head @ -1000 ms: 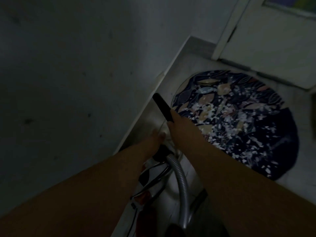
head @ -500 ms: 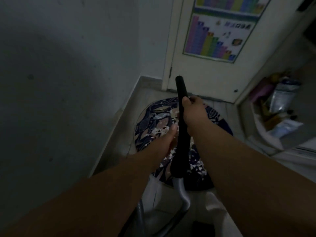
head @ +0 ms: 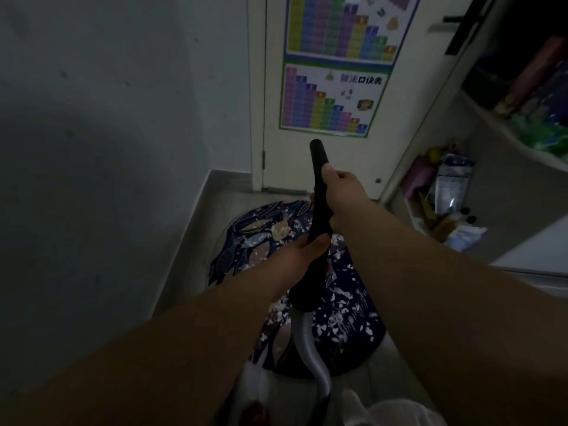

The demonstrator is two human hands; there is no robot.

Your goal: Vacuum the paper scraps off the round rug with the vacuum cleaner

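Black vacuum wand point(head: 318, 192) is gripped by right hand point(head: 344, 198) high and left hand point(head: 302, 256) lower, held above round rug point(head: 246, 241); paper scraps point(head: 338, 305) are scattered across it.

Black vacuum wand point(head: 319, 192) raised, tip up; grey hose point(head: 310, 345) below; dark round rug point(head: 246, 241) strewn with white paper scraps point(head: 338, 321).

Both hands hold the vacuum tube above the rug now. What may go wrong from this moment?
1. The black tube, held by the right hand and left hand, points up toward the door; swinging it down may hit the door.
2. The grey hose hangs over the paper scraps on the round rug; if it drags, it may push light scraps onto the floor.
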